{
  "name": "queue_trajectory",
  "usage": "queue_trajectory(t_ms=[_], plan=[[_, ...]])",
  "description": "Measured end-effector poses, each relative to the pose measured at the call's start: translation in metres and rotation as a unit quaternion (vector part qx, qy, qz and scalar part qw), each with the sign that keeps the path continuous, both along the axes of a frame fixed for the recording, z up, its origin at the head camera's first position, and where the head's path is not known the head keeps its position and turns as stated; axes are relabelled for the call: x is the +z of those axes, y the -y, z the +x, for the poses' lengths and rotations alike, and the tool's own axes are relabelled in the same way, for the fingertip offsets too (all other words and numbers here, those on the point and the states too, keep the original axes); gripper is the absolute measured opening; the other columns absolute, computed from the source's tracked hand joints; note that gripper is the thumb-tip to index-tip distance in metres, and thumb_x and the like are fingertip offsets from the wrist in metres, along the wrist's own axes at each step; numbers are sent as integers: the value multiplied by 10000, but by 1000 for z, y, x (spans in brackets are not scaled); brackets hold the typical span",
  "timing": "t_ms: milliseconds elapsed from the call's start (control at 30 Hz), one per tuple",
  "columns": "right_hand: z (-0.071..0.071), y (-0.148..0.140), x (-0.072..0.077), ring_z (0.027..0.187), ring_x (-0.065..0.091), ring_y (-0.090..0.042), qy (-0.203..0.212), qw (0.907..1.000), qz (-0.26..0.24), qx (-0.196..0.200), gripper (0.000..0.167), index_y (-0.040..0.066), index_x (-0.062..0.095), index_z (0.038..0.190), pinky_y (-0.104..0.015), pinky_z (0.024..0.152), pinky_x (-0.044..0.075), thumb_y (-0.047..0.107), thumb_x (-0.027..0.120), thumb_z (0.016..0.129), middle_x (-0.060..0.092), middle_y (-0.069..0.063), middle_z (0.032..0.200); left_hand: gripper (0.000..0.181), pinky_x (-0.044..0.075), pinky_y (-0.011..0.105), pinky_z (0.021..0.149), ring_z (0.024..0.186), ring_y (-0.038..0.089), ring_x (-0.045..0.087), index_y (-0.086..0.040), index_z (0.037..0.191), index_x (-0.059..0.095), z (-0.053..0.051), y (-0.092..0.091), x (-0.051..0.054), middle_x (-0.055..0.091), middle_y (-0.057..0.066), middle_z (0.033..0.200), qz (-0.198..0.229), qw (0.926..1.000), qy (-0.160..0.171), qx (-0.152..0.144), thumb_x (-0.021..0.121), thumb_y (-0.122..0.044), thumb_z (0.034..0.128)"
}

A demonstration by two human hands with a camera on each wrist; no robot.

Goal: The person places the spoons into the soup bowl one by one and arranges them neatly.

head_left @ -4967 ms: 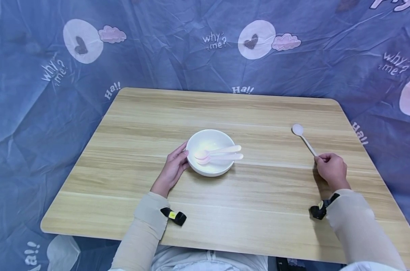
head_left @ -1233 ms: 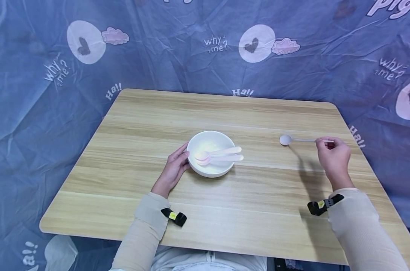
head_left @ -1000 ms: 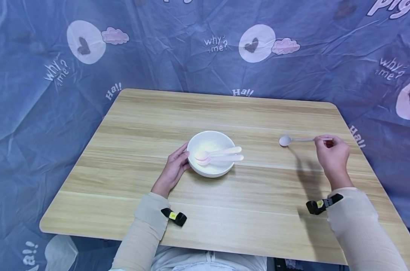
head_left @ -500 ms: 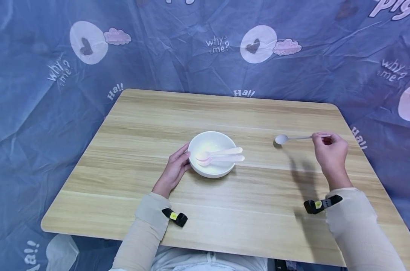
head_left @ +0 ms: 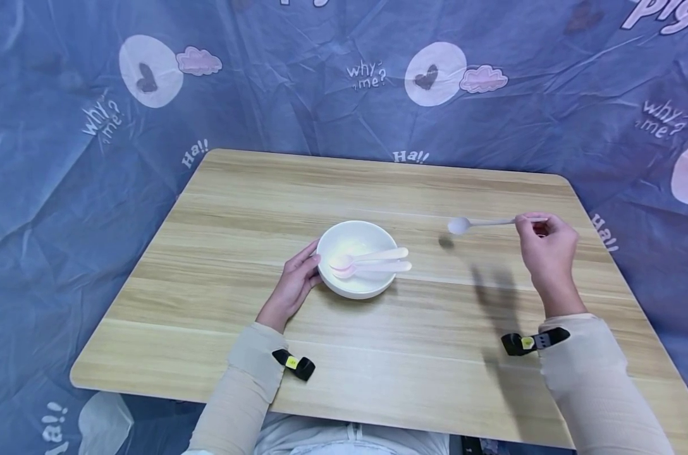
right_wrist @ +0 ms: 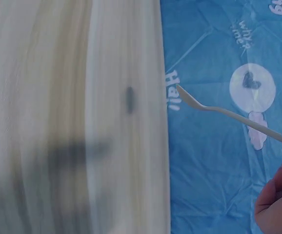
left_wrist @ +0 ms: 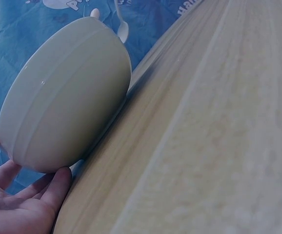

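Note:
A white bowl [head_left: 351, 287] stands on the wooden table, its left side held by my left hand [head_left: 289, 287]. Two pale spoons lie in it: a cream one [head_left: 378, 254] and a pinkish one [head_left: 380, 267], handles over the right rim. In the left wrist view, fingertips [left_wrist: 60, 180] touch the bowl's [left_wrist: 68, 92] lower wall and the thumb is by its rim. My right hand [head_left: 549, 256] pinches a long-handled white spoon [head_left: 459, 225] by the handle end, raised above the table with its head pointing left. The right wrist view shows this spoon [right_wrist: 238, 117] from the side.
The light wooden table [head_left: 207, 221] has rounded corners. Blue printed cloth [head_left: 298, 88] hangs behind it and at both sides. A shadow of my right arm falls on the tabletop below it.
My right hand has lifted the long-handled spoon off the table, swung its head to point left, and shifted left towards the bowl. My left hand and the bowl have stayed put.

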State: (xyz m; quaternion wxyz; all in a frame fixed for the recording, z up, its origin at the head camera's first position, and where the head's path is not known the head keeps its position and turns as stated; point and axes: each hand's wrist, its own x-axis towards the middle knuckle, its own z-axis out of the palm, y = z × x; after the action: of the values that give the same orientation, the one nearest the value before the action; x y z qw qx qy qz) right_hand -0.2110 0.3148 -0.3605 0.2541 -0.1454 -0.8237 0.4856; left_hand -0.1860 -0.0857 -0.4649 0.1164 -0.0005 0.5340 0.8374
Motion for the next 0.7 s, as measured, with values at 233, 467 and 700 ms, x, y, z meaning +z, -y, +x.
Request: queue_trajectory(t_ms=[233, 467, 700], plan=[[-1, 12, 4, 693, 500, -26, -156, 9996, -130, 201, 79, 212, 664, 829, -118, 578, 397, 164, 620, 874, 573, 174, 743, 490, 510, 272, 841, 1110, 191, 570, -102, 1455, 357, 0, 1, 0, 410, 208, 1435, 39, 10000, 21, -4, 457, -134, 977], [-2, 21, 6, 692, 505, -25, -212, 9980, -526, 279, 99, 224, 661, 805, -124, 591, 396, 151, 634, 866, 587, 161, 736, 495, 511, 276, 850, 1114, 197, 569, -97, 1455, 356, -2, 1, -1, 412, 211, 1433, 17, 10000, 12, -25, 465, -135, 973], [-4, 34, 9, 646, 480, -44, -468, 9893, -1289, 488, 82, 154, 685, 778, -136, 562, 368, 106, 663, 841, 609, 102, 710, 505, 511, 272, 856, 1126, 198, 565, -102, 1457, 353, -2, 1, -1, 410, 214, 1429, 13, 10000, 31, -26, 472, -142, 967]])
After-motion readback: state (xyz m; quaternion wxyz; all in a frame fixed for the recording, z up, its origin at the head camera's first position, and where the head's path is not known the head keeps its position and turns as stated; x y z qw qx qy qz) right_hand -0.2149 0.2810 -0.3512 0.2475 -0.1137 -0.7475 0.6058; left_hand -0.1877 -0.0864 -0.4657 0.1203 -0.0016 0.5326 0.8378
